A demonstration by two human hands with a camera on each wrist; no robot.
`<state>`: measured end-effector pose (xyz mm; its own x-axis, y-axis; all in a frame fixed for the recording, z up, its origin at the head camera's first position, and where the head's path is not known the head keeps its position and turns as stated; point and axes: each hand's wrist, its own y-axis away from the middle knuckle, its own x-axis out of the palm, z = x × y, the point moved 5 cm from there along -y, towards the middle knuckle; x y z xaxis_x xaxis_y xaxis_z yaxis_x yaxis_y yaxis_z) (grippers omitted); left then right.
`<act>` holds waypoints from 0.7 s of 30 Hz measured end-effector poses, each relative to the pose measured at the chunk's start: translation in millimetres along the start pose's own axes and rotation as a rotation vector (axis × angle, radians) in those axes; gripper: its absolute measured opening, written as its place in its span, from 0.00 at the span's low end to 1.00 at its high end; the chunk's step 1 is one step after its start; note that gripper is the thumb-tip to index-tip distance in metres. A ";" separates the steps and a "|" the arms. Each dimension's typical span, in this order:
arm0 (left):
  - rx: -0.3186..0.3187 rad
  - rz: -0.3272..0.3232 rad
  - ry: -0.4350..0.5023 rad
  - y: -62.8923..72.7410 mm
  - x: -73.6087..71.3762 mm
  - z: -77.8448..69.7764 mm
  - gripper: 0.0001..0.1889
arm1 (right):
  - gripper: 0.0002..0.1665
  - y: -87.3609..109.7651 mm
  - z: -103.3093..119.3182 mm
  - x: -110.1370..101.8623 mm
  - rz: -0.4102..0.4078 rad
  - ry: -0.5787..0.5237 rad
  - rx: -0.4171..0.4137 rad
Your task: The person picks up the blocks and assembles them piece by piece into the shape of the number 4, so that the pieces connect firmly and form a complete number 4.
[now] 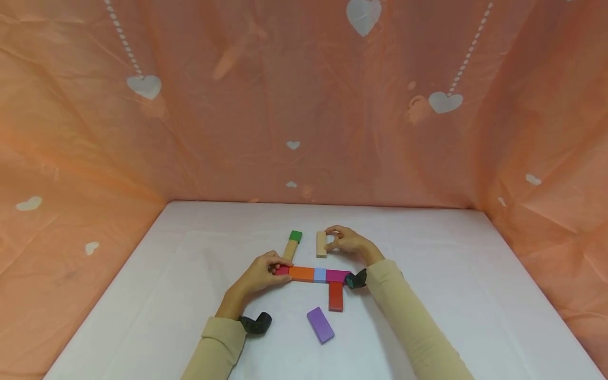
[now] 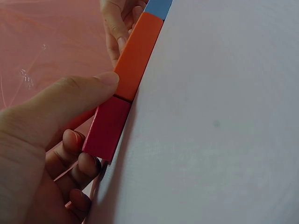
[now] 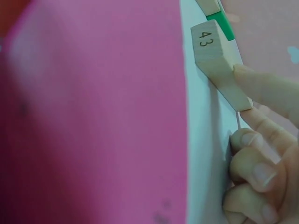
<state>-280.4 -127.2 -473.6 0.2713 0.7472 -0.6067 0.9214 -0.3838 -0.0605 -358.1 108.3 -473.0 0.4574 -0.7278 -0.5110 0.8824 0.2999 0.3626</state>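
Observation:
In the head view, a row of joined blocks has a crimson block (image 1: 282, 270) at its left end, then an orange block (image 1: 301, 274), a light blue block (image 1: 320, 275) and a magenta block (image 1: 337, 276). My left hand (image 1: 263, 270) pinches the row where crimson meets orange, thumb on the near side and a finger on the far side. Beyond the row, a plain wooden block (image 1: 321, 245) lies with its long side pointing away. My right hand (image 1: 348, 240) holds it with thumb and forefinger; the number 43 shows on its end (image 3: 204, 39) in the right wrist view.
A wooden block (image 1: 290, 250) extends from the row's left end, with a green block (image 1: 296, 236) at its far tip. A red block (image 1: 335, 296) meets the magenta one from the near side. A purple block (image 1: 320, 325) lies apart, slanted, nearest the person.

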 end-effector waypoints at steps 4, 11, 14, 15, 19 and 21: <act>0.006 0.002 0.000 -0.1 0.2 1.0 0.15 | 0.33 1.6 0.8 0.1 -0.006 -0.005 -0.005; -0.027 0.007 0.012 -1.0 1.2 2.8 0.15 | 0.32 3.1 4.0 0.7 -0.035 0.018 -0.030; -0.035 0.001 0.007 -0.9 1.2 3.0 0.15 | 0.32 2.7 6.5 1.9 -0.038 0.039 -0.061; -0.031 -0.001 0.002 -0.9 1.2 2.9 0.15 | 0.32 2.6 7.1 1.9 -0.043 0.048 -0.071; -0.021 -0.003 -0.005 -1.0 0.8 2.5 0.15 | 0.31 2.7 7.7 1.5 -0.055 0.061 -0.073; -0.028 -0.003 -0.003 -1.3 0.6 2.8 0.14 | 0.31 2.8 7.9 1.8 -0.056 0.070 -0.075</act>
<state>-282.2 -127.8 -476.1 0.2682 0.7465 -0.6090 0.9296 -0.3665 -0.0399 -355.8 102.9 -466.7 0.4117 -0.7004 -0.5830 0.9112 0.3076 0.2740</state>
